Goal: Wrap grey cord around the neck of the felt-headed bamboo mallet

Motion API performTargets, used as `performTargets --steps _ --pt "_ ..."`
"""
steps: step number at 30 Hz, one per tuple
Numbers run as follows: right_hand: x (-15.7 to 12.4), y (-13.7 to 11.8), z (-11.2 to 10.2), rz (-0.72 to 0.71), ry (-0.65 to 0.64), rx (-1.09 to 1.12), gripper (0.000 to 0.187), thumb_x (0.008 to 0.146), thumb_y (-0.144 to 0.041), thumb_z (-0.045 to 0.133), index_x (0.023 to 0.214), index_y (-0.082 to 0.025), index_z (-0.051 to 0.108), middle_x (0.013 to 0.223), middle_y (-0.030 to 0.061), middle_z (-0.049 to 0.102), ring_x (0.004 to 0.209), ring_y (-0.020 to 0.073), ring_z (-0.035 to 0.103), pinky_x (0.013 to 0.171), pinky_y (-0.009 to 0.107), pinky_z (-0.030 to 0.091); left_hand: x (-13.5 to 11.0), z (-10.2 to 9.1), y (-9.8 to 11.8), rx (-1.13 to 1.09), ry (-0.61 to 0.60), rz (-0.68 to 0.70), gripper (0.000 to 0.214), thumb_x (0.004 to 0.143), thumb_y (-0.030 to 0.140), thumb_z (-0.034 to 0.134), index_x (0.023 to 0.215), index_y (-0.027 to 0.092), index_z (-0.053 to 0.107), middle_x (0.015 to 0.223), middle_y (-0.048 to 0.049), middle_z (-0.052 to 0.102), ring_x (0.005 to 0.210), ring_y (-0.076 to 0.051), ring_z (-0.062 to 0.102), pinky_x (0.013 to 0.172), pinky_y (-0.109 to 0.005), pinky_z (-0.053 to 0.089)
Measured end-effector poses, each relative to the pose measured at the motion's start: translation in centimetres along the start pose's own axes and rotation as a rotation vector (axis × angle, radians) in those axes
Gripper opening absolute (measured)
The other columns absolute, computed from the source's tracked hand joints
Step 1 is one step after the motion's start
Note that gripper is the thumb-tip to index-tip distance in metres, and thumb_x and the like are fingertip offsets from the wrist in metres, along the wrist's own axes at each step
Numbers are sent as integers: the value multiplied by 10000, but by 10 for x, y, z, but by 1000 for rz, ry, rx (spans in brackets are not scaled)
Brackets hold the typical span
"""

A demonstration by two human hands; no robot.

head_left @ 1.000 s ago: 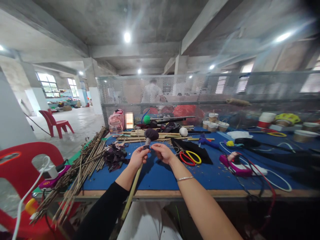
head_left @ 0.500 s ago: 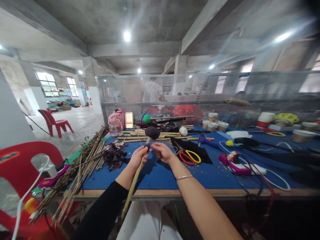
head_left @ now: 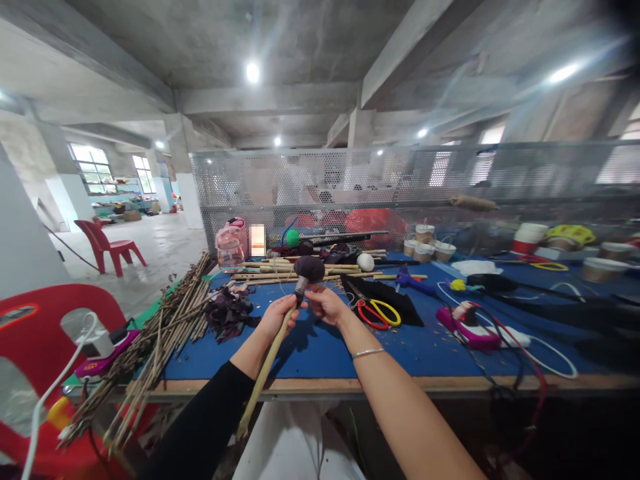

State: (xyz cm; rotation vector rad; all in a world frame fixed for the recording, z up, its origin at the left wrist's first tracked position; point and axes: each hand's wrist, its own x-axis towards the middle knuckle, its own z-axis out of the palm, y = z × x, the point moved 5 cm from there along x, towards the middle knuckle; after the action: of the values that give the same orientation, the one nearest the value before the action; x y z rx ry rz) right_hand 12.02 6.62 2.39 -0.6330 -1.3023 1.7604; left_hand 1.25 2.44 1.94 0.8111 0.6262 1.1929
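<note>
"Your left hand (head_left: 278, 317) grips the stick (head_left: 263, 380) just below its dark ball (head_left: 309, 268), above the table (head_left: 320, 363)."

"Your right hand (head_left: 325, 305) curls close beside that; whether it pinches anything, I can't tell."

"And farther back?"

"Paper cups (head_left: 423, 253) stand on your table; their contents are too small to tell."

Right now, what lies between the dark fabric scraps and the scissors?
In the head view: the left hand, holding the stick, then the right hand, with blue tabletop beneath.

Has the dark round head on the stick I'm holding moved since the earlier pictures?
Yes, slightly: the dark round head has shifted right, closer to the white ball, which lies where it was.
</note>
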Motion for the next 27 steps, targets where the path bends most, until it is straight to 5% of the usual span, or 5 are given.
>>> performTargets --steps 8,12,16,21,27 --pt "2 3 -7 -8 21 71 246 576 -257 716 697 -133 541 363 -108 336 285 7 146 308 190 38 -6 5 -10 -70 -12 -315 275 853 277 401 1001 85 530 712 -75 635 374 -57 508 305 -131 397" --pt "4 5 -10 0 61 -14 248 589 -268 706 690 -150 512 331 -127 248 285 16 143 315 193 39 0 -4 -4 254 97 -21 349 791 390 481 1040 145 494 815 -70 622 460 -119 580 324 -190 424" --pt "4 6 -10 -6 91 -98 269 601 -303 694 696 -159 489 335 -127 254 287 20 151 322 196 47 -3 -9 9 577 201 342 458 622 311 689 1021 185 501 868 -34 588 487 -84 554 342 -158 395" --pt "5 10 -7 37 115 -134 281 615 -334 686 715 -163 487 341 -127 258 295 24 141 330 199 39 0 -13 10 699 253 338 415 538 160 720 927 128 577 662 2 592 397 -56 472 363 -174 392" --pt "4 6 5 8 -9 31 331 636 -338 693 860 -174 513 398 -137 206 329 25 112 339 183 29 5 -12 11 343 186 243 343 555 186 701 874 104 604 489 32 546 393 -74 491 407 -185 402"
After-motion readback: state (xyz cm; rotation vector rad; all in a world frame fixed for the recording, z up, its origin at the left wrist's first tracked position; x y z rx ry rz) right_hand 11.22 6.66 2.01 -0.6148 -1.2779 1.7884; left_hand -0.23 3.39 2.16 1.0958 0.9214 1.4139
